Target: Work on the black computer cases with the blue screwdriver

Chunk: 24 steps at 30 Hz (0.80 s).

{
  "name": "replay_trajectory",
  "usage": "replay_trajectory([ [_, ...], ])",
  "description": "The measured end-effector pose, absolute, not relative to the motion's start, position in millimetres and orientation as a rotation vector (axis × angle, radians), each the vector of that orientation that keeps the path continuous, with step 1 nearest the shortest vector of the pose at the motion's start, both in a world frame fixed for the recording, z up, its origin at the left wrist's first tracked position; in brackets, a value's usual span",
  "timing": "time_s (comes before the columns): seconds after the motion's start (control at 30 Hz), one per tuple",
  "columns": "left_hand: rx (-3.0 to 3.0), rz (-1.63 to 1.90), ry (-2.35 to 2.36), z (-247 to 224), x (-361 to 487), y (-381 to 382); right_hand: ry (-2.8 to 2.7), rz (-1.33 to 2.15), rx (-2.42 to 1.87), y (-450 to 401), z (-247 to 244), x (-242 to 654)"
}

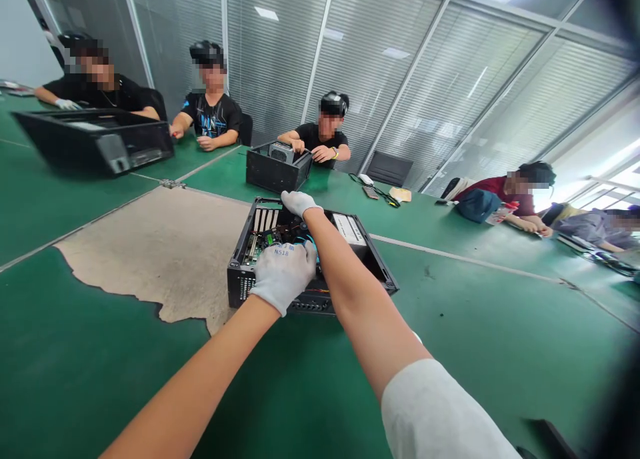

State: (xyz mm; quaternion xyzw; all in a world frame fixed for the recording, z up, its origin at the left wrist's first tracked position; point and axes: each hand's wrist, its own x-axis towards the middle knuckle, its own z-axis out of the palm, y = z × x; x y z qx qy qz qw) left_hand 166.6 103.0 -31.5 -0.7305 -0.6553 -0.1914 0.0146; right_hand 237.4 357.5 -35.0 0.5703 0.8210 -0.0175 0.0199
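Note:
An open black computer case point(313, 302) lies on the green table in front of me, its inside facing up. A green circuit board point(254, 249), dark cables and some blue parts show inside, with a white-labelled metal box point(349, 229) at the right. My left hand point(284, 272), in a pale glove, reaches over the near wall with its fingers curled inside; whatever they hold is hidden. Across the case, my right hand point(300, 203), also gloved, is closed over the far rim. My right forearm passes above the middle of the case.
The green table point(475, 325) has a torn bare patch point(165, 252) left of the case. Co-workers sit opposite, with another black case point(277, 169) and a larger black case point(100, 142) before them. A cable point(383, 193) lies at the back. A dark object point(555, 439) sits lower right.

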Motion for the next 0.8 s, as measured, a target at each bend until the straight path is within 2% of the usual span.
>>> replay_trajectory([
  [0.57, -2.344, -0.664, -1.910, -32.8, 162.4, 94.1, 2.481, -0.046, 1.967, 322.2, -36.4, 271.1],
  [0.8, -2.515, -0.546, -1.975, -26.5, 156.3, 98.2, 2.467, -0.060, 2.017, 312.0, -34.7, 273.6],
])
